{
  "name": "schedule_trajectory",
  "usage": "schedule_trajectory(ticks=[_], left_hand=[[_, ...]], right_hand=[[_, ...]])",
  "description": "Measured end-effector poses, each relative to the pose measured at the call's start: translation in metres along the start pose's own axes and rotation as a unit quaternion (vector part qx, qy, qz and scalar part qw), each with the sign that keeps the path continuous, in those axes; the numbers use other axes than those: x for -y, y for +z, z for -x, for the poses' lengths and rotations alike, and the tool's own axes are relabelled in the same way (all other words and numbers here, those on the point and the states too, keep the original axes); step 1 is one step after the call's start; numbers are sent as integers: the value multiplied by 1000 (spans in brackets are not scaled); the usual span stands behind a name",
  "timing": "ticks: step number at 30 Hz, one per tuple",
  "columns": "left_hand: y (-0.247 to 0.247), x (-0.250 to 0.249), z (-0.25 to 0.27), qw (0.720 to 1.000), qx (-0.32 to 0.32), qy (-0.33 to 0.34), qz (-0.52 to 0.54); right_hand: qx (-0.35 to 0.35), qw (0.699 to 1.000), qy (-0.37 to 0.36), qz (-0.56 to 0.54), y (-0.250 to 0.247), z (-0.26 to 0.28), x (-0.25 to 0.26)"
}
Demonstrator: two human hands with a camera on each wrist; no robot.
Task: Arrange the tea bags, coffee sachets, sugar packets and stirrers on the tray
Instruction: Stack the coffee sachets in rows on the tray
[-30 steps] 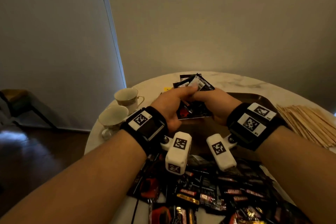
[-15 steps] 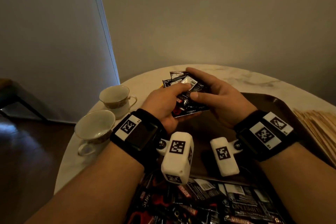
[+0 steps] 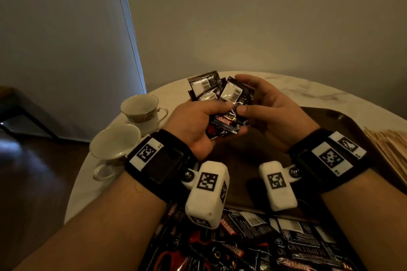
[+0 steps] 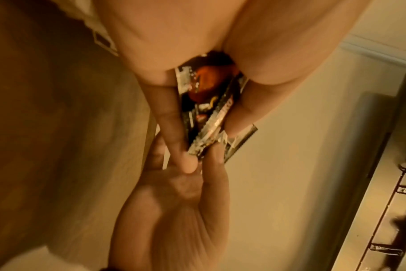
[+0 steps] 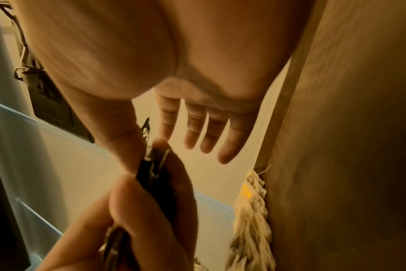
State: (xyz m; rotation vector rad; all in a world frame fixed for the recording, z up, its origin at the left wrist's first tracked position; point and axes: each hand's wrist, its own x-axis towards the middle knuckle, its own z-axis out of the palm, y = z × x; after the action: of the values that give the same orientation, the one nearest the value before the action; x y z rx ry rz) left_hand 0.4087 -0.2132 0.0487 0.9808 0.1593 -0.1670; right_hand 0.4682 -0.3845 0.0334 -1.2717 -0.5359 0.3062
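My left hand [image 3: 198, 123] grips a fanned stack of black coffee sachets [image 3: 231, 94] above the far end of the dark brown tray [image 3: 343, 121]. My right hand [image 3: 271, 108] pinches the top sachet between thumb and index finger, its other fingers straight behind the stack. The left wrist view shows the sachets [image 4: 206, 102] wedged between my left thumb and fingers, with the right hand [image 4: 174, 210] meeting them. In the right wrist view the sachets [image 5: 153, 165] are edge-on between both thumbs. Wooden stirrers [image 3: 389, 145] lie right of the tray.
Two empty teacups [image 3: 141, 108] [image 3: 114, 141] stand at the round marble table's left edge. A heap of loose black and red sachets [image 3: 264, 244] covers the near end of the tray. The wall is close behind the table.
The right hand has gone from a fist on the stack to a thumb-and-index pinch with the other fingers spread. The sachets have fanned out, and the view has dipped closer.
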Motion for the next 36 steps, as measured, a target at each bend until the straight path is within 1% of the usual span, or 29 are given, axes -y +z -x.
schedule_trajectory(ticks=[3, 6, 7, 8, 10, 12, 13, 15, 17, 19, 22, 24, 28, 32, 34, 36], left_hand=[[0, -2, 2, 999, -19, 20, -20], [-1, -2, 0, 1000, -9, 3, -10], [-2, -3, -2, 1000, -9, 2, 1], [-3, -4, -4, 1000, -20, 5, 7], [-8, -4, -7, 997, -70, 11, 10], [-11, -4, -8, 994, -110, 8, 5], [-11, -4, -8, 993, -118, 6, 7], [-11, -4, -8, 992, -123, 6, 19], [-8, -4, -7, 993, -117, 13, 27], [-4, -4, -4, 994, -97, 29, 33], [-1, -7, 2, 996, -58, 67, 27], [-1, -8, 6, 995, -54, 83, 11], [1, -5, 7, 995, -68, 74, -3], [0, -3, 6, 991, -88, 85, -59], [1, -3, 8, 989, -79, 89, -85], [3, -2, 10, 989, -66, 90, -94]], right_hand=[[-19, 1000, 5, 4, -2, -1, -1], [-7, 999, 24, -21, 1, 0, -3], [-17, 999, 28, -14, 2, 0, -4], [-38, 999, 29, -2, 3, 0, -4], [-96, 995, 19, 11, 3, 0, -1], [-154, 988, -11, -15, 0, 0, 4], [-175, 984, -29, -25, 0, 0, 6], [-187, 981, -59, -1, 2, 1, 10], [-162, 982, -71, 67, 6, 2, 11], [-122, 982, -64, 130, 9, 5, 10], [-76, 983, -42, 160, 13, 6, 11], [-63, 987, -30, 147, 13, 7, 11], [-52, 997, 16, 58, 11, 8, 14], [-39, 999, 8, -1, 12, 5, 15], [-34, 999, 13, -28, 11, 4, 12], [-29, 999, 15, -27, 11, 4, 11]])
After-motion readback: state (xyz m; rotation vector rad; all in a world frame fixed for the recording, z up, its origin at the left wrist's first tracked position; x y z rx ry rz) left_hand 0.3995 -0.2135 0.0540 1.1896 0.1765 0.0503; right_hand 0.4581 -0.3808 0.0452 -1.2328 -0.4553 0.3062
